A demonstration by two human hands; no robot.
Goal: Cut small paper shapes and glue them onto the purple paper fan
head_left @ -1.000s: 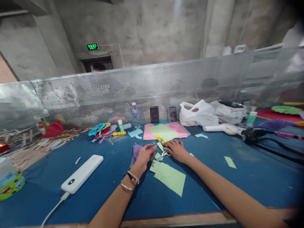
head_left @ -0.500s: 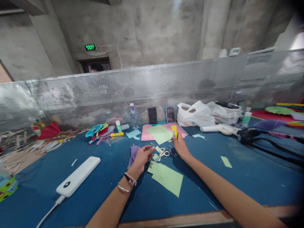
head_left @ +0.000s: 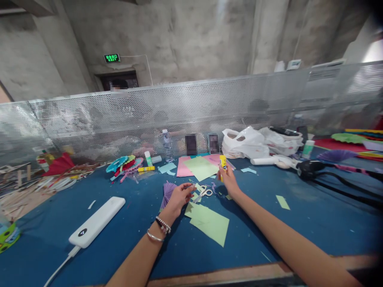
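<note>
My right hand (head_left: 229, 180) is closed round a yellow glue stick (head_left: 223, 161), held upright above the table. My left hand (head_left: 182, 196) has its fingertips pinched together; a small pale thing seems to be between them, too small to name. White-handled scissors (head_left: 206, 191) lie just right of my left fingertips, on small green paper scraps. Beside my left hand is a pleated purple paper fan (head_left: 168, 192), partly covered by the hand. Light green paper sheets (head_left: 211, 223) lie nearer me, below the scissors.
Pink and green sheets (head_left: 201, 167) lie further back. A white power bank (head_left: 97, 221) with a cable is at left. Behind stand a water bottle (head_left: 167, 147) and a white plastic bag (head_left: 243, 143). Another yellow glue stick (head_left: 146, 169) lies near colourful paper pieces (head_left: 124, 164). A perforated metal screen (head_left: 191, 107) borders the table.
My right hand has shifted slightly right, and the glue stick in it stands more upright. My left hand keeps nearly the same pose. The whole view has moved a little.
</note>
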